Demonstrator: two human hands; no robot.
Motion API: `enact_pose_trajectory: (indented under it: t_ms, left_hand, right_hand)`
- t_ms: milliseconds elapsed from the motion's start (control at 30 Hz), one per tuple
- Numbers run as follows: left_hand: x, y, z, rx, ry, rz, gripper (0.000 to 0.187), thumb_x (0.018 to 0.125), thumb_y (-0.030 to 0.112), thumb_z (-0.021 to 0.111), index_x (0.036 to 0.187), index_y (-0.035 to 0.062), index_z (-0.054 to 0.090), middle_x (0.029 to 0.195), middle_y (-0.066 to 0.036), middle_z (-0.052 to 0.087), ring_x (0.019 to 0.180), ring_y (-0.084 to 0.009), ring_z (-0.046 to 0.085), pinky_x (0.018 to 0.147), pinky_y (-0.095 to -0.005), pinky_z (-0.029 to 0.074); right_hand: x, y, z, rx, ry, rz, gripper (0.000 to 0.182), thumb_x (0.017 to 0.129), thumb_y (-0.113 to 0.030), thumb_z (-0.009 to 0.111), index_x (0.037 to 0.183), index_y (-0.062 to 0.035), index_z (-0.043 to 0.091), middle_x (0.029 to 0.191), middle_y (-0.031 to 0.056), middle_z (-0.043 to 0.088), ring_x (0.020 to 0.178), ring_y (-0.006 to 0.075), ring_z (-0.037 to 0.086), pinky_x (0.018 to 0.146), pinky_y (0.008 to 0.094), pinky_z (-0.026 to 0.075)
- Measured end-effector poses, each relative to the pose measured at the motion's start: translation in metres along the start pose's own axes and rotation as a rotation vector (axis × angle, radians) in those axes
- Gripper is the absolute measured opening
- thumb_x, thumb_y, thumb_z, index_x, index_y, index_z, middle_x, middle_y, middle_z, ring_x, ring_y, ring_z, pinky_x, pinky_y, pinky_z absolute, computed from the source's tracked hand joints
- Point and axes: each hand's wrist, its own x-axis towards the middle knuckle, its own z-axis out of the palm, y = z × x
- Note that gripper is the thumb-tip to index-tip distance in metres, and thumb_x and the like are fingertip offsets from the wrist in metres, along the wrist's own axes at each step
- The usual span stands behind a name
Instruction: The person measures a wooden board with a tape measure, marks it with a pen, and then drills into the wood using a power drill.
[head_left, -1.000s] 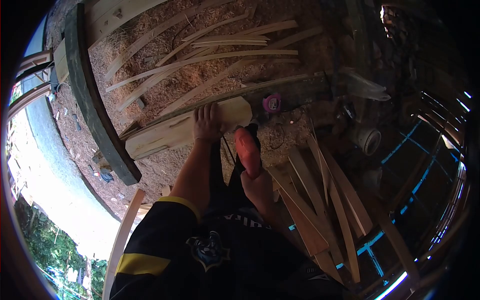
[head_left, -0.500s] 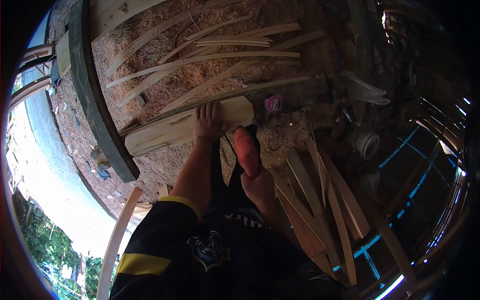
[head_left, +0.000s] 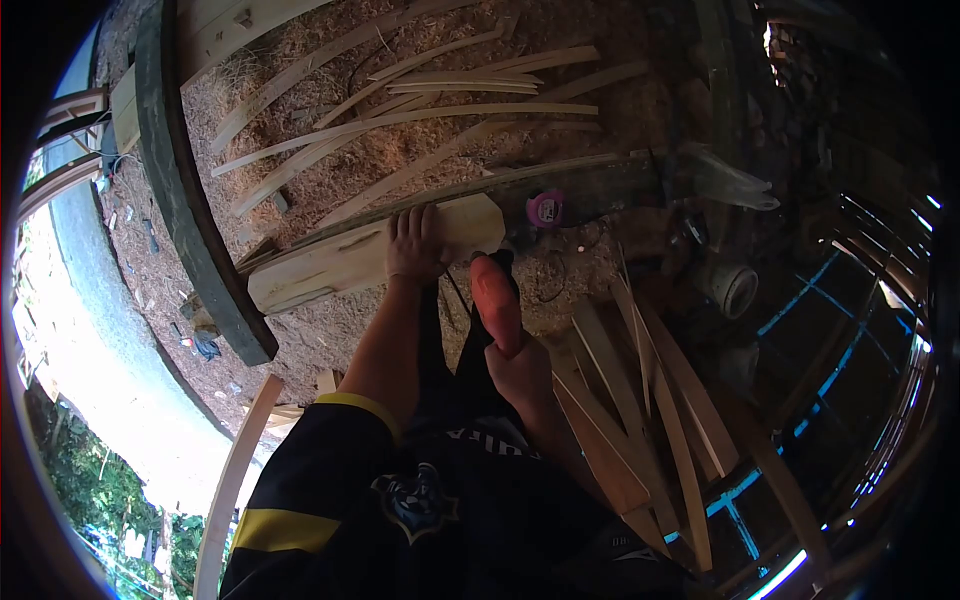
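A pale wooden board (head_left: 330,268) with an angled right end lies across a dark beam in front of me. My left hand (head_left: 416,243) rests on top of it near the right end, its fingers laid over the board and reaching the far edge. Close to that end, my right hand (head_left: 520,372) is wrapped around the rear of a red-bodied power tool (head_left: 495,300). The tool's dark front part sits right by the board's near edge, and its exact kind does not show. A pink tape measure (head_left: 545,209) lies just past the board's right end.
Thin wooden strips (head_left: 430,115) are scattered over ground covered with shavings. A thick dark beam (head_left: 180,190) crosses at the left. More cut boards (head_left: 640,400) lean at my right, near a round pale container (head_left: 735,290). A clear plastic bag (head_left: 735,185) lies beyond.
My right hand and the red power tool have shifted very slightly to the right. My left hand stays in place on the wooden board.
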Motion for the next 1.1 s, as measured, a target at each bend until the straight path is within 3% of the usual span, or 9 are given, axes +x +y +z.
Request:
enact_pose_trajectory:
  t_ms: [567, 667, 767, 833, 1100]
  left_hand:
    - [0.000, 0.002, 0.001, 0.011, 0.019, -0.003, 0.093, 0.079, 0.045, 0.073, 0.158, 0.0034, 0.046, 0.153, -0.022, 0.055, 0.143, -0.0449, 0.050, 0.129, -0.0623, 0.030]
    - [0.000, -0.001, 0.004, 0.036, 0.017, 0.019, 0.093, 0.082, 0.052, 0.070, 0.158, 0.0029, 0.046, 0.150, -0.024, 0.055, 0.141, -0.0465, 0.051, 0.128, -0.0630, 0.030]
    - [0.002, 0.001, 0.003, 0.036, 0.004, 0.011, 0.093, 0.082, 0.051, 0.070, 0.158, 0.0027, 0.046, 0.150, -0.024, 0.056, 0.141, -0.0467, 0.051, 0.129, -0.0630, 0.030]
    - [0.000, 0.003, 0.002, 0.026, -0.001, -0.006, 0.094, 0.077, 0.042, 0.075, 0.159, 0.0037, 0.046, 0.153, -0.021, 0.055, 0.144, -0.0442, 0.049, 0.129, -0.0615, 0.030]
    - [0.001, 0.002, 0.001, 0.031, -0.014, -0.012, 0.095, 0.077, 0.043, 0.075, 0.158, 0.0038, 0.046, 0.153, -0.021, 0.055, 0.144, -0.0445, 0.050, 0.129, -0.0616, 0.030]
  right_hand:
    - [-0.005, -0.006, 0.002, 0.120, 0.008, 0.009, 0.030, 0.090, -0.024, 0.073, 0.106, 0.0022, 0.074, 0.091, 0.0261, 0.076, 0.095, 0.0463, 0.078, 0.081, 0.0528, 0.059]
    - [-0.001, -0.001, -0.001, 0.087, -0.020, 0.009, 0.032, 0.090, -0.024, 0.073, 0.108, 0.0014, 0.075, 0.093, 0.0265, 0.077, 0.097, 0.0465, 0.078, 0.082, 0.0527, 0.059]
    - [-0.002, -0.004, -0.003, 0.091, 0.021, -0.027, 0.033, 0.090, -0.025, 0.073, 0.109, 0.0015, 0.075, 0.094, 0.0271, 0.077, 0.098, 0.0469, 0.078, 0.082, 0.0524, 0.059]
    - [-0.003, -0.007, -0.006, 0.083, 0.016, -0.011, 0.033, 0.090, -0.024, 0.073, 0.110, 0.0016, 0.075, 0.094, 0.0270, 0.077, 0.098, 0.0471, 0.078, 0.082, 0.0524, 0.060]
    - [-0.004, 0.001, 0.001, 0.050, 0.030, -0.017, 0.036, 0.089, -0.023, 0.073, 0.116, 0.0011, 0.074, 0.098, 0.0265, 0.078, 0.098, 0.0469, 0.078, 0.084, 0.0521, 0.060]
